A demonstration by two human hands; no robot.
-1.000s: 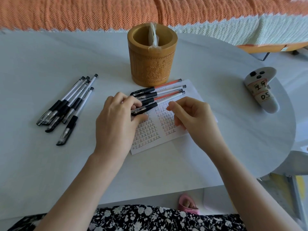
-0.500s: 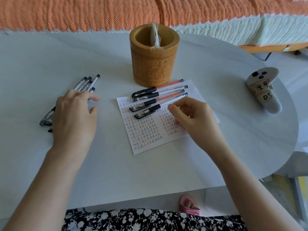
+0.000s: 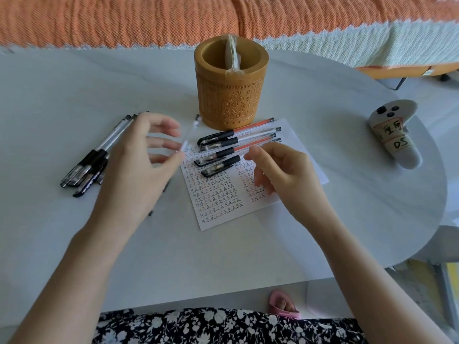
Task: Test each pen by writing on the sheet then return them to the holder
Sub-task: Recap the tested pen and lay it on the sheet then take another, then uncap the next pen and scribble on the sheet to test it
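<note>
Four pens [image 3: 223, 141] on sheet [image 3: 218, 202], one pen [image 3: 192, 127] gripped, holder [image 3: 231, 100] upright behind

This is a home, most likely a bedroom or sitting room. Behind the white, round-ended worktop [image 3: 74, 83] runs a piece of soft furniture draped in an orange woven throw [image 3: 149, 18] with a pale scalloped edge; whether it is a bed or a sofa cannot be told. A carved, honey-brown wooden pen holder [image 3: 231, 95] stands on the worktop beside a handwritten paper sheet [image 3: 223, 202]. The seated person wears black fabric printed with white flowers [image 3: 223, 326] and a pink open-toed slipper [image 3: 283, 305], which is indoor dress.
</note>
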